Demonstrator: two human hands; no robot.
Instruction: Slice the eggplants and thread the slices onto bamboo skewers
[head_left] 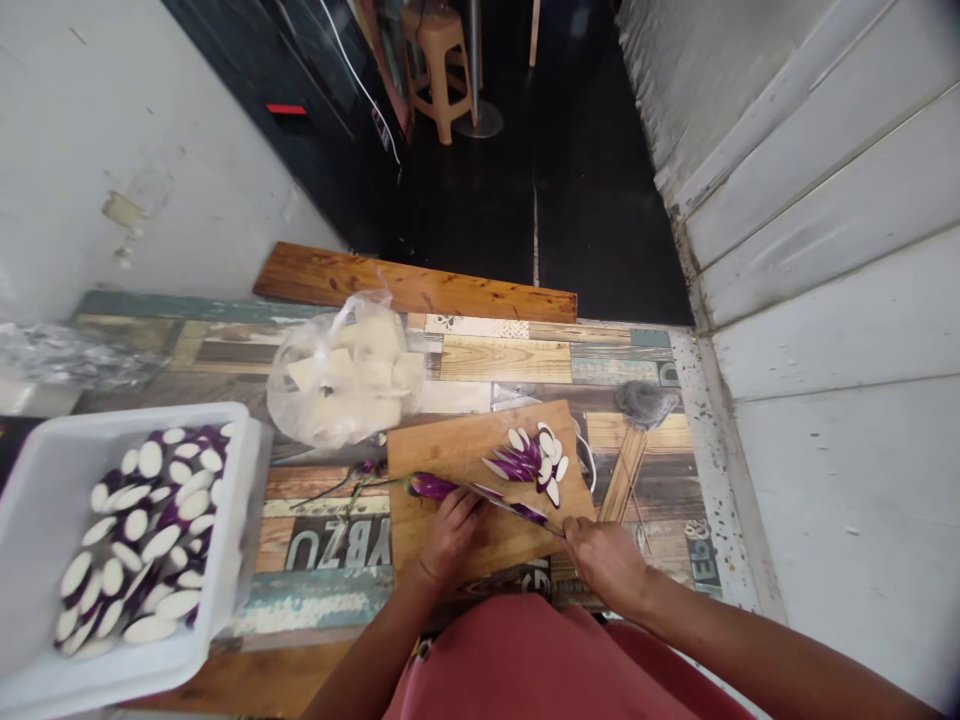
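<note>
On a wooden cutting board (pixel 480 550) lies a purple eggplant (pixel 429 486), its stem pointing left. My left hand (pixel 454 530) is closed over the eggplant's cut end, fingers curled next to the blade. A knife (pixel 517 508) is in my right hand (pixel 604 562), fingers wrapped round the handle at the board's right edge. The blade runs up and left to the eggplant, and a piece of purple eggplant shows along it. Farther up the board, cut eggplant slices (pixel 529 460) lie in a loose pile, white faces and purple skins showing.
A white plastic tub (pixel 232 500) with many eggplant slices stands at left. Behind the board sits a clear bag (pixel 345 375) of pale pieces. Eggplant stem trimmings (pixel 360 480) lie left of the board. A grey lump (pixel 646 403) is at right, near the white wall (pixel 840 480).
</note>
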